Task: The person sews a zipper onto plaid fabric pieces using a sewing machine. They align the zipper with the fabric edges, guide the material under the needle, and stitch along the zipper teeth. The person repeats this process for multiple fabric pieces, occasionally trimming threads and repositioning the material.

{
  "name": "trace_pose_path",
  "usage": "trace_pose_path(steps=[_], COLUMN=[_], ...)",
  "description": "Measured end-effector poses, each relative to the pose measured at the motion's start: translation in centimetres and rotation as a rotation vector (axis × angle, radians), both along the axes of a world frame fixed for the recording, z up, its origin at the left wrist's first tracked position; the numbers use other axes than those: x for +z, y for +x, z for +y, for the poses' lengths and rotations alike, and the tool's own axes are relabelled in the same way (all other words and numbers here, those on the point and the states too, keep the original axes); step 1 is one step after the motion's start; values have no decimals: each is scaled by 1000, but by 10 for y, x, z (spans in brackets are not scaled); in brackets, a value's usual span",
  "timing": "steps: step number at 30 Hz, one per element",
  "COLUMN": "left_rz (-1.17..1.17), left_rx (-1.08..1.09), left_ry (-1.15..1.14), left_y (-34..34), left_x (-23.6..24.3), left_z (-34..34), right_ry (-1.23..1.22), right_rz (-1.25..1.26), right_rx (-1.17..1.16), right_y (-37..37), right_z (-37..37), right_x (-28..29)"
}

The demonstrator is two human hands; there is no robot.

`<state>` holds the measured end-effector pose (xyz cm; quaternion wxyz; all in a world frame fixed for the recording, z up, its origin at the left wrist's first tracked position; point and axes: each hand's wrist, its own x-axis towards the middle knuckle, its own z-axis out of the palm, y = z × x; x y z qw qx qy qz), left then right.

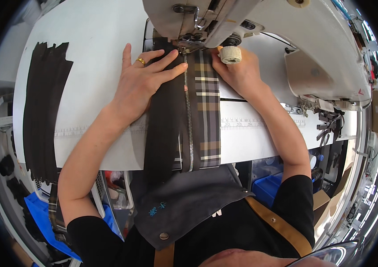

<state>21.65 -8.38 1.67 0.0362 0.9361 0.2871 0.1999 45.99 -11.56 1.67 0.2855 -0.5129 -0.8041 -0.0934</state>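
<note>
A long metal-toothed zipper (189,120) on dark tape runs lengthwise over a plaid fabric strip (210,129) in grey, tan and cream. Dark plain fabric (161,129) lies along its left side. The far end passes under the sewing machine's presser foot (184,50). My left hand (141,83) rests flat with fingers spread, the fingertips on the dark fabric and zipper tape just before the foot. At the strip's far right edge, my right hand (242,73) has curled fingers gripping the plaid fabric; a white knob (231,54) partly covers the fingers.
The sewing machine arm (327,53) spans the upper right. On the white table's (95,58) left lies a pile of dark strips (46,107) overhanging the front edge. Dark ribbons (329,124) hang at right. Blue bins (267,189) (42,218) stand below.
</note>
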Motion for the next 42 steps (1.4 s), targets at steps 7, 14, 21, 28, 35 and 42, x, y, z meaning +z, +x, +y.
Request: trace_pose_path(steps=[7,14,21,28,35,42], left_rz=[-26,-23,-15,-20,-12,63], left_rx=[4,14,12,7,16,-223], left_ry=[-26,4,-10,-15,-41,20], left_y=[1,0,-1,0,3,-32], left_x=[-1,-4,-4,-5,-5,3], left_z=[1,0,-1,0,11,-36], right_ry=[-92,-145,-79,-21,-20,-112], right_rz=[19,31,15,-126,-15,143], right_rx=[-29,-72,-54,112,199,169], right_y=[-1,-2,0,-7,-5,-11], right_z=[0,-2,0,-11,-4,-79], right_x=[5,4,3,9,3,13])
